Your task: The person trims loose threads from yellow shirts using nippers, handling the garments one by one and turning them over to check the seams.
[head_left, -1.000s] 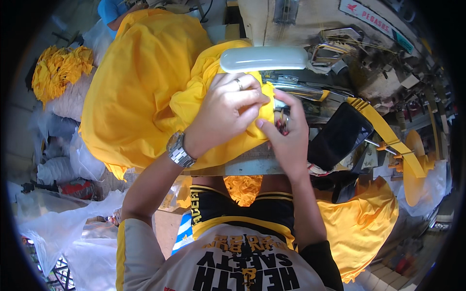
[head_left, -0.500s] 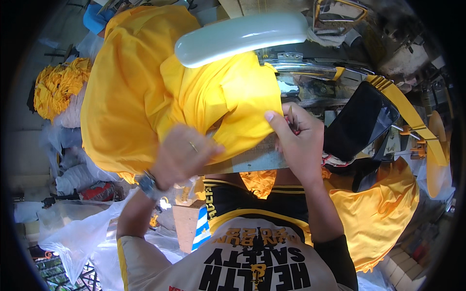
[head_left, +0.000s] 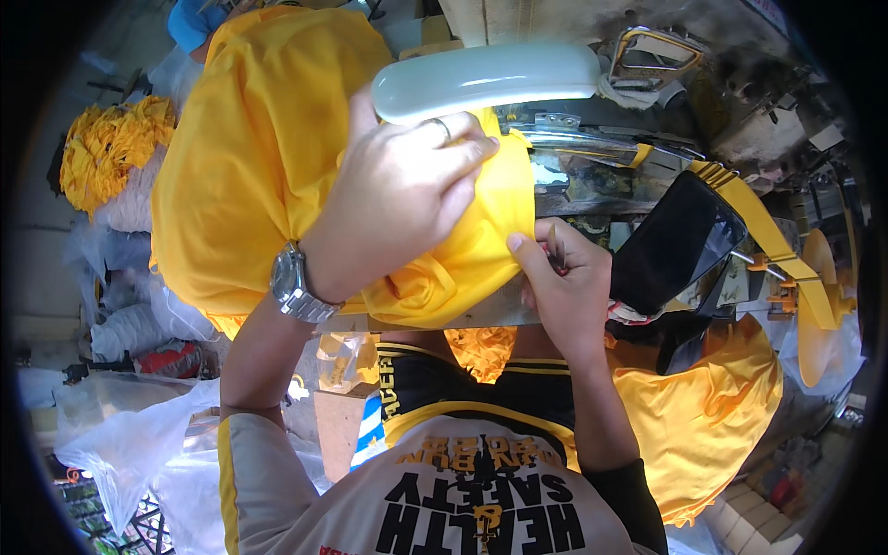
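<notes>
A large heap of yellow fabric [head_left: 268, 120] spreads over the work surface in front of me. My left hand [head_left: 402, 190], with a ring and a metal wristwatch, reaches across it. Its fingers bend down onto the cloth just below a white rounded machine arm [head_left: 490, 81], and the fingertips are partly hidden. At the right edge of the cloth, my right hand [head_left: 569, 282] is closed, its thumb against the fabric. Small pointed thread snips [head_left: 555, 248] with a bit of red stick up out of that hand.
A dark phone [head_left: 675, 245] stands right of my right hand. Behind it, a yellow strip [head_left: 772, 236] runs along metal rods toward the machine. More yellow cloth [head_left: 703, 425] hangs at lower right, and a crumpled yellow bundle [head_left: 111, 153] sits far left. Clear plastic bags [head_left: 139, 435] lie lower left.
My left hand has moved up and to the right, from the cloth's near edge to beneath the white machine arm. The cloth's near edge is now bunched. My right hand stays nearly in place.
</notes>
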Tool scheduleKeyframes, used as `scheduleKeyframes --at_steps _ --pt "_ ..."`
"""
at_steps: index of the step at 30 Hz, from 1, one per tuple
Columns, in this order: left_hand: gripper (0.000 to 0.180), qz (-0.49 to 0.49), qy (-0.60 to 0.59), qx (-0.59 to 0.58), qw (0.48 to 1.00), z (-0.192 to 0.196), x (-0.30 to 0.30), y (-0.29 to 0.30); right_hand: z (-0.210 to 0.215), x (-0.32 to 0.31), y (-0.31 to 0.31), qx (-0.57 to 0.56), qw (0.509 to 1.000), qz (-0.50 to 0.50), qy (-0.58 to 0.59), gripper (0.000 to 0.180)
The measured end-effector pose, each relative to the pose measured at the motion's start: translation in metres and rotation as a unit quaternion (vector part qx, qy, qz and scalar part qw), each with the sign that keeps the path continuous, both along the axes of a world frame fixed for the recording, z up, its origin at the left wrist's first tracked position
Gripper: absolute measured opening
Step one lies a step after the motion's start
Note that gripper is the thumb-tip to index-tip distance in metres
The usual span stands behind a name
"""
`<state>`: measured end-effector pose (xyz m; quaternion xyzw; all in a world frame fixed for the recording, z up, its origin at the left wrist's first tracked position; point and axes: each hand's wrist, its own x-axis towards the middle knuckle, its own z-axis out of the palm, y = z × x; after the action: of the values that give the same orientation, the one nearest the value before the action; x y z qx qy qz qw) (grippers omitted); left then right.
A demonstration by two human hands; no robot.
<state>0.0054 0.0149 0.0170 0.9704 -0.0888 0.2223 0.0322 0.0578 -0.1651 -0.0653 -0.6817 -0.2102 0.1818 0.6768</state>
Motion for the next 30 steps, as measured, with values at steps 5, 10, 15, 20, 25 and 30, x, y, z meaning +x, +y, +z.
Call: scheduleKeyframes --at_steps 5,10,15,20,25,30 --pt "0.016 -0.008 -0.081 -0.103 0.991 0.002 -0.001 0.032 0.004 0.005 0.005 -0.005 1.000 -0.019 -0.024 0.012" --pt "0.020 0.032 -0.066 -0.203 0.976 0.033 -0.041 0.080 0.011 0.017 0.005 -0.018 0.997 -0.029 -0.064 0.015" --pt "0.025 0.040 0.010 -0.188 0.981 -0.004 -0.066 0.087 0.031 0.018 0.011 -0.050 0.997 -0.016 -0.063 0.016" --pt "0.021 0.031 -0.008 -0.266 0.964 -0.024 -0.055 0.095 0.038 0.016 0.012 -0.065 0.995 -0.031 -0.064 0.016" --pt "0.027 0.003 -0.100 -0.421 0.902 0.046 -0.115 0.051 0.039 0.015 0.012 -0.062 0.997 -0.034 -0.028 0.011" --pt "0.034 0.056 -0.151 -0.456 0.875 0.072 -0.166 -0.006 0.023 0.013 0.006 0.013 0.999 -0.034 -0.001 0.007"
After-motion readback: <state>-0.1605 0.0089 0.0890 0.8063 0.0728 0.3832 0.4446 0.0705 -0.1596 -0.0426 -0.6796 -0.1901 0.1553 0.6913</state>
